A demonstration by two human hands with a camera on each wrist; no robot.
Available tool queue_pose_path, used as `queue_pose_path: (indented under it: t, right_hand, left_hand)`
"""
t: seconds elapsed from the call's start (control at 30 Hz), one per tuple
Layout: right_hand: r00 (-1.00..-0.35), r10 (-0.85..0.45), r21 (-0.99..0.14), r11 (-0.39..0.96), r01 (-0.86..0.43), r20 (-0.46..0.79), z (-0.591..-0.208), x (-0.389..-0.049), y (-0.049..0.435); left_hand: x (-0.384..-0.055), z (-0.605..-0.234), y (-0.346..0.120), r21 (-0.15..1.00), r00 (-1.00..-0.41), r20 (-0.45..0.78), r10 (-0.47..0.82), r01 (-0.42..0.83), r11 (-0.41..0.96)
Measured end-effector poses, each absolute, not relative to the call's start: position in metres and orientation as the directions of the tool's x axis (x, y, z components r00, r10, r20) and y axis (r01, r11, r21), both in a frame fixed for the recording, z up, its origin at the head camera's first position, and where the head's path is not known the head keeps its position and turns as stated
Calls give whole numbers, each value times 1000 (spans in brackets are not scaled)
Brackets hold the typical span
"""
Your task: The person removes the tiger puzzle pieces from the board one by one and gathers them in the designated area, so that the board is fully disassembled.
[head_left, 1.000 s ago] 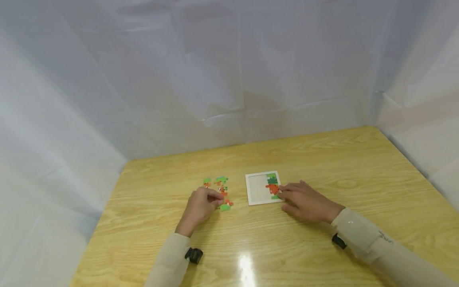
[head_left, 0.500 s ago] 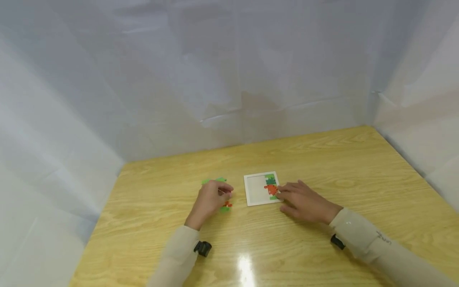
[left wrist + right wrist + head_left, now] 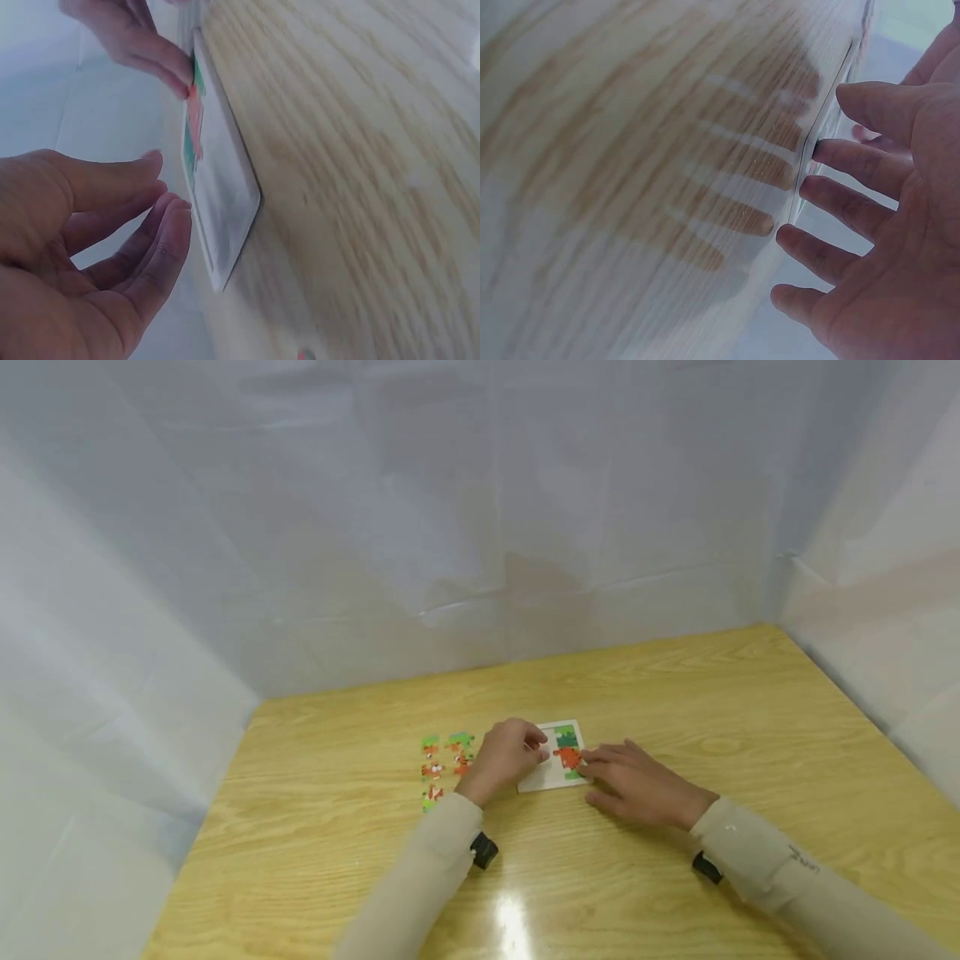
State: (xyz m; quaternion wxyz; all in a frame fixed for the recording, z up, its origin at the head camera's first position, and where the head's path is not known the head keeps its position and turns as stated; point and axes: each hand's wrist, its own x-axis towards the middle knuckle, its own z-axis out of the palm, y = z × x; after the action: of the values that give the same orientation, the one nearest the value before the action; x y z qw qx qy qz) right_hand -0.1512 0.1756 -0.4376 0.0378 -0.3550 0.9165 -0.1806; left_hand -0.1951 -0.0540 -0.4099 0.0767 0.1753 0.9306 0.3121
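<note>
My left hand (image 3: 507,755) hangs over the left part of a white puzzle frame (image 3: 531,782), thumb and fingers curved toward each other. In the left wrist view the fingertips of the left hand (image 3: 97,240) come close together beside the frame (image 3: 225,199); I cannot tell whether a small piece is between them. Orange and green jigsaw pieces (image 3: 567,759) fill the frame's right side. My right hand (image 3: 637,783) touches the frame's right edge with its fingertips. Its fingers are spread and fairly straight in the right wrist view, where the right hand (image 3: 885,225) shows its palm.
Several loose jigsaw pieces (image 3: 432,770) with orange and green print lie in two columns left of the frame, some hidden by the left wrist. All this is on a wooden table (image 3: 300,827). White sheeting (image 3: 450,527) hangs behind and at both sides.
My left hand has moved right, from over the loose pieces to over the puzzle frame, uncovering several pieces at the left. The right hand has stayed at the frame's edge.
</note>
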Motion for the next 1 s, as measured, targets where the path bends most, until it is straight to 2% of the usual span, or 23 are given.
queue_pose_path:
  t: [0.43, 1.0]
  right_hand:
    - [-711, -699, -393, 633, -667, 80, -438, -149, 177]
    - [-722, -685, -373, 647, -665, 98, -440, -149, 174]
  left_hand:
    - [-203, -424, -26, 577, -946, -56, 320, 231, 783]
    - [-203, -429, -25, 588, -958, -38, 286, 210, 781]
